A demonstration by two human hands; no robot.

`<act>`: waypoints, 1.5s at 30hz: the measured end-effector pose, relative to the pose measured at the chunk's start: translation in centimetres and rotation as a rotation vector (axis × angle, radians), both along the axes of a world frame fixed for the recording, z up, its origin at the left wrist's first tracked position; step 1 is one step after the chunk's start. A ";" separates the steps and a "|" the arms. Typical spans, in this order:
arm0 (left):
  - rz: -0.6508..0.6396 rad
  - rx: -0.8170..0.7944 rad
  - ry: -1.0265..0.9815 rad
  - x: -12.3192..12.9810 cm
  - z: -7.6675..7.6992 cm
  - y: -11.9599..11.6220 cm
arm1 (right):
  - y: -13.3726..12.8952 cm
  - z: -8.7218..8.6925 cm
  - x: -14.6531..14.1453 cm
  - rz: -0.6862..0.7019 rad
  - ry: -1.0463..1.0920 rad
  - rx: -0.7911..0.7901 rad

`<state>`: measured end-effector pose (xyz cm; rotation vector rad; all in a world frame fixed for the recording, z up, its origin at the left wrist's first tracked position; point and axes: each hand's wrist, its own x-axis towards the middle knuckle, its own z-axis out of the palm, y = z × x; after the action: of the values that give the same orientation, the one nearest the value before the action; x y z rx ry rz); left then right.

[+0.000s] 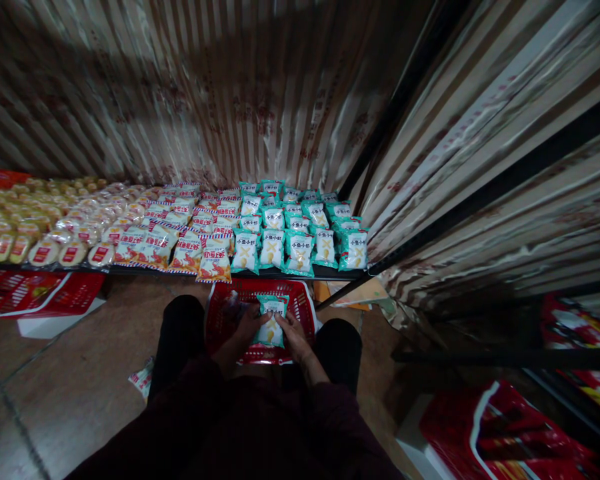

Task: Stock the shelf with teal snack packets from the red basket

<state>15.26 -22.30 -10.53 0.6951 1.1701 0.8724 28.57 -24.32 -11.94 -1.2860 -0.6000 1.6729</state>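
Note:
Between both my hands is a white and teal snack bag (270,331) with dark printed characters on its front. My left hand (251,325) closes on its left side, and my right hand (293,333) grips the right side. The thumbs rest on the front of the bag. Below it sits a red plastic basket (309,313) between my knees, with something dark and hard to make out at its left. Rows of matching teal bags (299,252) stand on the black shelf (325,273) just beyond the basket.
Red and white snack bags (186,251), round wrapped cakes (73,251) and small yellow packs (20,247) fill the shelf leftward. A striped curtain (220,87) hangs behind. Black metal posts (405,247) slant at right. Red bags (510,433) and a floor packet (143,379) lie nearby.

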 end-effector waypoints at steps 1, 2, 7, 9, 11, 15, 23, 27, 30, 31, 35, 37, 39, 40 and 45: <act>-0.001 -0.002 -0.012 0.1 0.2 -0.1 | 0.0 0.0 0.0 -0.010 -0.004 0.003; 0.002 -0.005 -0.023 0.1 0.3 -0.1 | 0.0 0.0 0.1 -0.019 -0.010 0.010; 0.080 -0.022 0.005 0.4 0.9 0.2 | 0.1 0.4 0.0 -0.026 -0.016 0.022; 0.115 -0.017 0.009 0.5 1.1 0.3 | 0.2 0.7 0.0 -0.021 -0.009 0.019; 0.146 -0.013 0.007 0.6 1.3 0.5 | 0.3 1.0 0.0 -0.013 -0.006 0.024; 0.169 -0.022 0.010 0.8 1.8 0.7 | 0.4 1.8 0.1 -0.004 0.004 0.037; 0.205 -0.002 0.087 0.8 2.5 1.0 | -0.7 2.7 -0.5 0.033 0.083 0.064; 0.191 0.036 0.123 0.9 3.4 1.1 | -0.9 3.3 -0.2 0.010 0.111 0.062; 0.175 0.073 0.132 1.1 4.0 1.2 | -0.9 4.0 0.4 0.025 0.124 0.058; 0.170 0.086 0.136 1.2 4.1 1.2 | -0.8 4.2 0.6 0.029 0.126 0.057; 0.194 0.136 0.197 1.4 4.2 1.4 | -0.8 4.6 1.0 0.021 0.130 0.062; 0.243 0.169 0.251 1.6 4.0 1.5 | -0.9 4.7 1.0 0.005 0.123 0.070; 0.289 0.198 0.288 1.8 4.0 1.4 | -1.0 4.8 0.9 -0.033 0.105 0.072; 0.311 0.218 0.308 1.9 4.0 1.3 | -1.0 4.8 0.9 -0.056 0.093 0.073; 0.353 0.577 0.586 2.3 4.1 0.1 | -0.9 4.9 0.8 -0.134 0.017 0.081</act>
<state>17.59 -22.20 -6.43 1.2984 1.6069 1.3858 29.39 -25.27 -7.00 -1.2260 -0.5535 1.5326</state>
